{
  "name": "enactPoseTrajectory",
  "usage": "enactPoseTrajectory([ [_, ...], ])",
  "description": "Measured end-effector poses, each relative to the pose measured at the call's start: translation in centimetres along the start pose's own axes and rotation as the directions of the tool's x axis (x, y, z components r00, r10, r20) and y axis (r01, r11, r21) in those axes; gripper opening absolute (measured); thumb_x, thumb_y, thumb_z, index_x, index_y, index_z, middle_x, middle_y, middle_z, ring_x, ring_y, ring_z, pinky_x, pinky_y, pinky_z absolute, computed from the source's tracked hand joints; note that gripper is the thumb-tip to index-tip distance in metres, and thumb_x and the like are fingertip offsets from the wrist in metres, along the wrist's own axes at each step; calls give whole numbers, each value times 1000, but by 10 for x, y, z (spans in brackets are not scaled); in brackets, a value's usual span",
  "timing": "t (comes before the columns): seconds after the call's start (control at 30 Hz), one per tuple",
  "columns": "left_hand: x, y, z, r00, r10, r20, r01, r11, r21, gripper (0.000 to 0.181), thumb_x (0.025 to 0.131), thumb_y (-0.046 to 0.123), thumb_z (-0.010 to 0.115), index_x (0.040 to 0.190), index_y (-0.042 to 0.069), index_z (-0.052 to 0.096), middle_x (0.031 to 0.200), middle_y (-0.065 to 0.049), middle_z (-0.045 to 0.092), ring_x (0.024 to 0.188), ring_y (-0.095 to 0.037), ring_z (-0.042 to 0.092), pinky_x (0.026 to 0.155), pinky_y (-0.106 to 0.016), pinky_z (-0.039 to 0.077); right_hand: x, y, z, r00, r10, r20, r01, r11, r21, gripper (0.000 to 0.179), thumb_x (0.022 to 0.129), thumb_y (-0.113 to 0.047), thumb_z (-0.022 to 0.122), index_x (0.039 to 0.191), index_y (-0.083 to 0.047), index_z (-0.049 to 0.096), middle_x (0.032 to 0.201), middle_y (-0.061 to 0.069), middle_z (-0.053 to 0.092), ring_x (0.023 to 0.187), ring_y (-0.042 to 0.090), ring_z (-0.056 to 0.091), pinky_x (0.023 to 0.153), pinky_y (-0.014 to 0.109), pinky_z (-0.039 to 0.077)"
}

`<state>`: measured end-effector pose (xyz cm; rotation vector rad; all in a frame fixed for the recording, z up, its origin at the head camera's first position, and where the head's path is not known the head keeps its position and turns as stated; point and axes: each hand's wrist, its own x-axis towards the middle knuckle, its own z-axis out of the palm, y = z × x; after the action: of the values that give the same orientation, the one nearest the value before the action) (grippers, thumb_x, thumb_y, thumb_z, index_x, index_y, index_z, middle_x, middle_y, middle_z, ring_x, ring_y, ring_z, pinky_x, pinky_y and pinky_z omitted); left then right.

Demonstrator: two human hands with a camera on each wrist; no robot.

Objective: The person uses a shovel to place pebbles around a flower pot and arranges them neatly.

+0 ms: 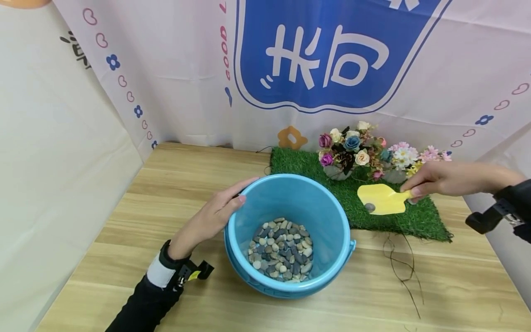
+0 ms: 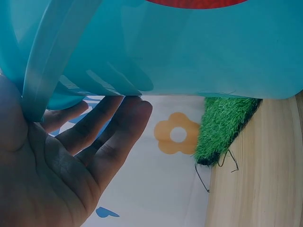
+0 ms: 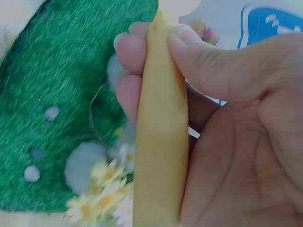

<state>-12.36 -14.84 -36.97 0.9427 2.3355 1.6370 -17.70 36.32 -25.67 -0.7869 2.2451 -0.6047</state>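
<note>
A light-blue bucket (image 1: 288,198) stands on the wooden table, with many grey and tan pebbles (image 1: 284,251) spread over its bottom. My left hand (image 1: 213,214) holds the bucket's left rim, thumb over the edge. In the left wrist view its fingers (image 2: 125,125) lie along the bucket's outer wall, beside the hanging handle (image 2: 54,61). To the right, my right hand (image 1: 441,180) grips a yellow toy shovel (image 1: 386,197) by its handle, above the artificial turf. One dark pebble (image 1: 369,207) lies at the blade's near edge. The right wrist view shows fingers and thumb around the handle (image 3: 161,123).
Artificial turf (image 1: 294,161) lies at the back, with potted artificial flowers (image 1: 352,150) on it. In the right wrist view several pebbles (image 3: 32,173) show on the turf. Dark thin strands (image 1: 402,272) lie on the table (image 1: 199,166). A printed cloth (image 1: 186,69) hangs behind.
</note>
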Motion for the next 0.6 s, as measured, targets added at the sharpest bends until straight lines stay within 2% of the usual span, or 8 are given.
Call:
enactPoseTrajectory([
  [0.1,0,-1,0,1000,6,0,-6,1000,-5,50,110,21,36,159,8,34,151,-17,46,103,-34,70,69,-34,62,-7,15,2,997,75,-30,-74,997,4,33,106,-7,54,132,12,60,122,21,68,99,15,71,88,31,58],
  [0.17,0,-1,0,1000,9,1,-9,1000,-9,50,110,21,36,159,8,34,151,-18,46,103,-34,70,68,-34,62,-11,26,4,995,84,-50,-84,996,-1,33,105,-6,54,131,13,60,120,20,69,98,15,70,87,31,58],
  [0.37,-1,-2,0,1000,2,1,-2,1000,-6,51,111,22,36,159,8,34,150,-18,47,101,-33,71,67,-34,62,-17,58,12,997,18,-74,-19,1000,-3,28,103,2,53,127,17,61,117,26,67,94,14,71,81,32,60],
  [0.47,-1,-2,0,1000,1,1,-1,1000,-5,51,110,22,36,159,7,34,150,-18,47,102,-33,70,67,-34,62,-17,71,15,997,47,-65,-46,999,27,31,104,0,52,128,19,58,117,26,67,94,13,70,82,30,59],
  [0.6,0,-1,0,1000,3,2,-3,1000,-11,51,110,22,36,159,9,34,150,-18,47,101,-34,70,67,-35,63,-17,89,20,997,47,-58,-44,998,51,32,105,1,51,129,22,55,116,22,69,95,14,70,83,29,59],
])
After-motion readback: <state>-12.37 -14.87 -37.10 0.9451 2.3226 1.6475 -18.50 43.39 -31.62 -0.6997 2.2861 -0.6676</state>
